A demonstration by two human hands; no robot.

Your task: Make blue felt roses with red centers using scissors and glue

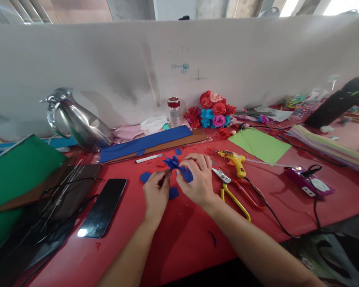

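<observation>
A partly formed blue crepe-paper flower (pixel 171 162) is held above the red table, between my two hands. My left hand (pixel 157 191) is closed in a pinch just below it, at its base; the exact grip is hidden by the fingers. With thumb and fingers my right hand (pixel 199 179) grips a blue paper petal (pixel 186 174) at the flower's right side. Under the hands lie more cut blue pieces, one piece (pixel 174 193) below them and a rounded one (pixel 144 177) to the left. A white pen (pixel 148 158) rests behind my left hand.
Pliers-like scissors (pixel 233 191) with red and yellow handles and a yellow glue gun (pixel 237 162) lie right. A phone (pixel 103 207) lies left. Behind stand a steel jug (pixel 77 119), a red-lidded jar (pixel 174 111), a paper-flower bunch (pixel 217 109) and a blue paper strip (pixel 146 143).
</observation>
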